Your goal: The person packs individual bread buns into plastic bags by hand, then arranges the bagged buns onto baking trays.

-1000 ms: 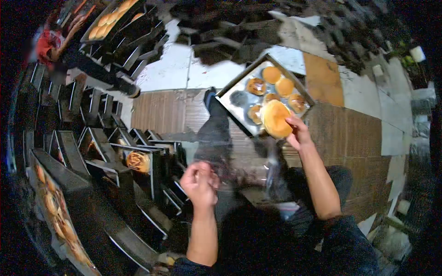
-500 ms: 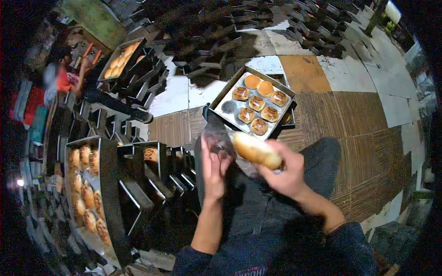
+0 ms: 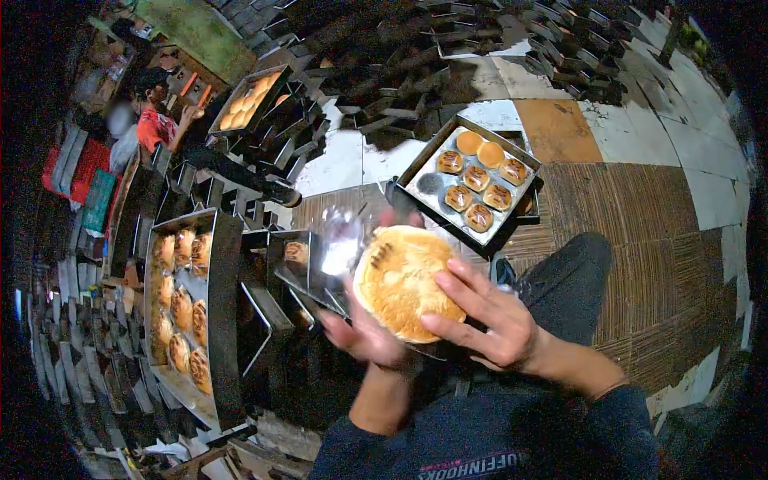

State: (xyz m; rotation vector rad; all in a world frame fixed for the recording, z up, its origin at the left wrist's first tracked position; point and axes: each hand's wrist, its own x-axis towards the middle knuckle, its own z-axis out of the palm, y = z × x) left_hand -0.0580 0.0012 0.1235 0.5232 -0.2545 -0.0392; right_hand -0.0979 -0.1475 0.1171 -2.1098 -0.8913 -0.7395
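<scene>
Hands [image 3: 428, 324] around bread [image 3: 410, 284], brown floor [image 3: 648, 208] open rightward.

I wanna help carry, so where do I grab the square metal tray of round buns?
Hold the square metal tray by two opposite raised walls, coming from outside. Round golden-brown buns fill most of its flat bottom, so your fingers should miss them.

I am looking at what seems to be a bread-making place, a bakery. Buns [image 3: 478, 178] are sitting in metal trays [image 3: 428, 210], and many more dark trays [image 3: 384, 104] are piling up all over the tiled floor [image 3: 552, 132].
</scene>
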